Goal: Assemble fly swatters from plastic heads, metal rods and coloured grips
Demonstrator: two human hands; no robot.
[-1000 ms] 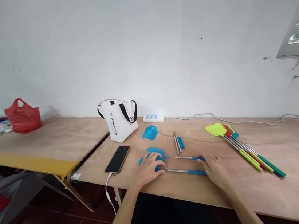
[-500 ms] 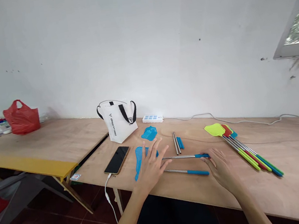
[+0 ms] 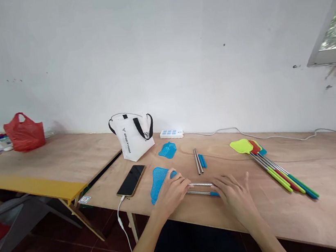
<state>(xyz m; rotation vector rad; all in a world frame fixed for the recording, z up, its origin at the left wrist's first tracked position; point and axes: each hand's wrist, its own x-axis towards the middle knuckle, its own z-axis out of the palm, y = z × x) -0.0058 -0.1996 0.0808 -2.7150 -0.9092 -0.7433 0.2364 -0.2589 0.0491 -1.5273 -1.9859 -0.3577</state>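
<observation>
My left hand (image 3: 171,191) rests on the plywood table (image 3: 320,201), fingers curled over the left ends of two metal rods with blue grips (image 3: 201,188). Beside it on the left lies a blue mesh swatter head (image 3: 157,178). My right hand (image 3: 233,196) lies palm down with fingers spread over the rods' blue grip ends. A second blue swatter head (image 3: 168,149) lies farther back. Short rods with blue grips (image 3: 200,160) lie behind my hands.
A phone (image 3: 131,180) on a white cable lies left of the swatter head. A white tote bag (image 3: 133,136) and a power strip (image 3: 171,133) stand near the wall. Several assembled swatters (image 3: 272,164) lie at the right. A red plastic bag (image 3: 24,131) sits on the left table.
The swatter head has come off and now lies flat left of my left hand. Both hands moved inward onto the two rods, which now lie side by side.
</observation>
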